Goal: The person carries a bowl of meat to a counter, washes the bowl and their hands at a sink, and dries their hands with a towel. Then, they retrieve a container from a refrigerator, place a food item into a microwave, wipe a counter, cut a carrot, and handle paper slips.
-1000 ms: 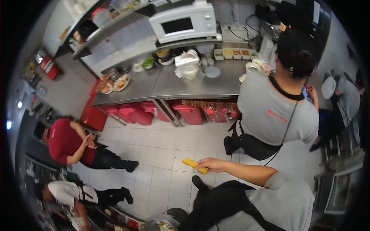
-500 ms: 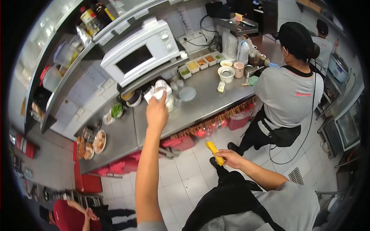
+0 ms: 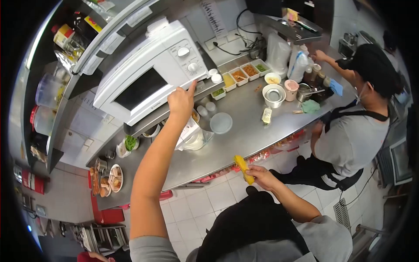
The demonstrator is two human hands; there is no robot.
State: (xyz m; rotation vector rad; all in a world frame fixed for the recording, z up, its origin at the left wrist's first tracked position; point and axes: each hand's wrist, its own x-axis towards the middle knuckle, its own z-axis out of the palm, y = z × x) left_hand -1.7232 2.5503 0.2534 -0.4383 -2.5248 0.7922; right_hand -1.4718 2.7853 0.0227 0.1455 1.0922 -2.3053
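Head view, from left to right: two round plates of browned food (image 3: 114, 178) sit at the far end of the long brushed-steel counter (image 3: 244, 139). Next to them is a small bowl of leafy greens (image 3: 130, 143). Above the counter stands a boxy white microwave with a dark glass door (image 3: 148, 74). The left hand (image 3: 181, 101) is raised to it with its fingers mostly curled. One fingertip touches the lower front edge below the two round knobs, and the hand holds nothing I can see. Under that arm is a white plastic jug with crumpled paper on it (image 3: 192, 136), and just beside it a round translucent lid (image 3: 221, 123). Lower down, over the pale tiled floor in front of the counter's edge, the right hand (image 3: 262, 177) is closed around one end of a yellow oblong item (image 3: 242, 168). What it is made of I cannot tell. Farther right a row of small rectangular tubs of coloured toppings (image 3: 242, 74) lines the wall. A co-worker in a grey shirt and dark apron (image 3: 353, 135) leans over the counter's far end.
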